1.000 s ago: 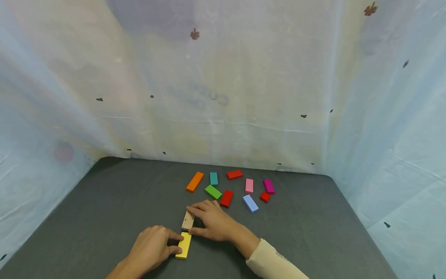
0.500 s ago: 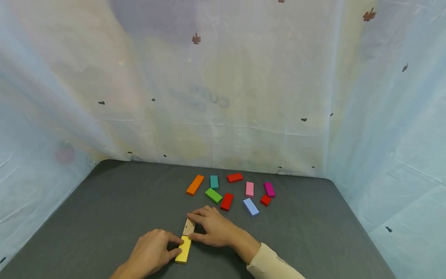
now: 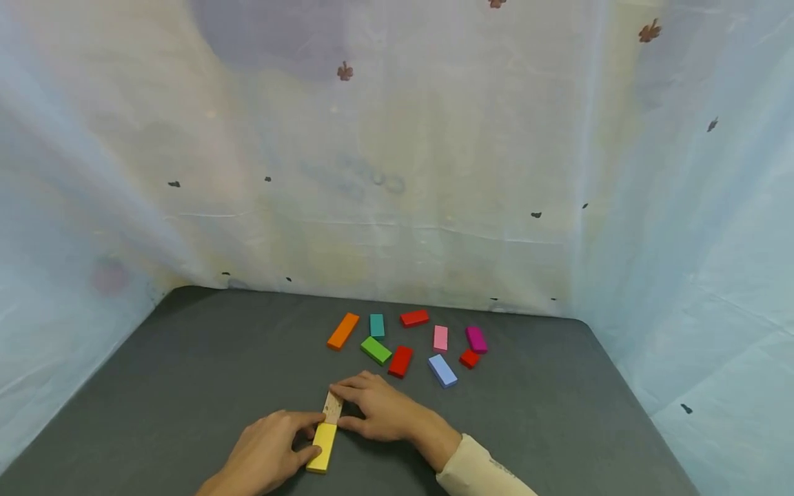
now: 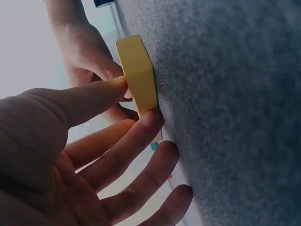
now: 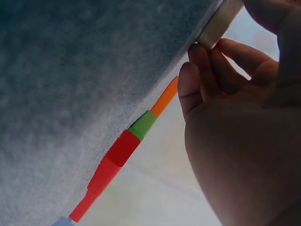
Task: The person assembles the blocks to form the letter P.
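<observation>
A yellow wooden block (image 3: pixel 322 448) lies flat on the dark cloth, its far end meeting the near end of a plain wood block (image 3: pixel 333 408). The two form one slightly slanted line. My left hand (image 3: pixel 265 451) pinches the yellow block, thumb by its near part and index fingertip up at the join. In the left wrist view, the thumb presses on the yellow block (image 4: pixel 137 70) and the other fingers spread below it. With thumb and fingers at its two ends, my right hand (image 3: pixel 387 410) grips the plain block, also seen in the right wrist view (image 5: pixel 220 26).
Beyond the hands lie several loose blocks: orange (image 3: pixel 343 331), teal (image 3: pixel 376 326), green (image 3: pixel 375 350), pink (image 3: pixel 440 338), light blue (image 3: pixel 442 370), magenta (image 3: pixel 476 339) and a few red ones (image 3: pixel 400 362). A pale patterned curtain (image 3: pixel 397 151) hangs behind the table (image 3: pixel 186 365) and at its sides.
The narrow gap between the yellow and plain blocks has closed. My left index finger has slid forward from the yellow block's side to the join. My right hand keeps its grip.
</observation>
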Demonstrator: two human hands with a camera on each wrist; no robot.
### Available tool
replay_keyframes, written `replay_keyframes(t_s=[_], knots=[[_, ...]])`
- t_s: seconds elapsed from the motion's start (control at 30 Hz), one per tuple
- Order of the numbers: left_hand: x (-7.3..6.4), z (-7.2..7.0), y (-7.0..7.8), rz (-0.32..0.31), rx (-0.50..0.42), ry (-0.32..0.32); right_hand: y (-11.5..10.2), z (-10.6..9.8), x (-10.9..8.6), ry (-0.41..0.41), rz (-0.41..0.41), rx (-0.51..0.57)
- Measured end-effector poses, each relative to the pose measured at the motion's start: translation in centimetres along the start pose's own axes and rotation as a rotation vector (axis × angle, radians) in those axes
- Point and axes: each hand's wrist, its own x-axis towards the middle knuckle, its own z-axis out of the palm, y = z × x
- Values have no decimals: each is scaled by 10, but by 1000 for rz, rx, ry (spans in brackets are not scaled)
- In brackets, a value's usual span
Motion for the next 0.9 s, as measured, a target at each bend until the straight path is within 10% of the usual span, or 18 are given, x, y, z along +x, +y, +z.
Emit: replay_keyframes(t_s=[0.37,0.9], knots=[[-1,-1,-8,108,55,-18,0,0,3,-11,21,16],[1,-3,-8,97,-8,-45,-1,-1,3,-7,11,-5]])
